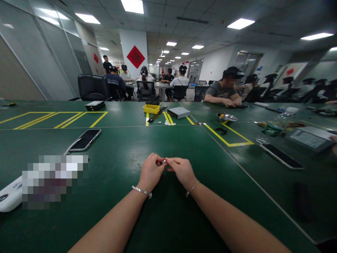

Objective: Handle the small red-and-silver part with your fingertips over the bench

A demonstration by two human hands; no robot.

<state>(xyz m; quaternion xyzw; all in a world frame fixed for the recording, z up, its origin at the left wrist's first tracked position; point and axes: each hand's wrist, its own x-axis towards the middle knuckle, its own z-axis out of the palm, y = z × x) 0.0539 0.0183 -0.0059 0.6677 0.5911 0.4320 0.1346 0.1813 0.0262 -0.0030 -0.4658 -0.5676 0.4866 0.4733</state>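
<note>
Over the green table (118,211), my two hands meet in front of me. My left hand (152,171) is closed, pinching a small shiny silver piece (163,162) between thumb and fingers. At the tip of my right hand (183,171) a bit of orange shows beside the silver piece; thumb and forefinger are pressed together there. Fingers cover most of the piece, so its exact kind cannot be made out. I cannot tell whether the orange bit is joined to it. A bracelet circles each wrist.
To the left lie a phone (85,140) and a white object (12,193), partly pixelated. Farther off are a yellow tray (151,109), a grey box (179,112) and a metal bowl (226,117). Another phone (283,156) lies right; a person (223,91) sits across the table.
</note>
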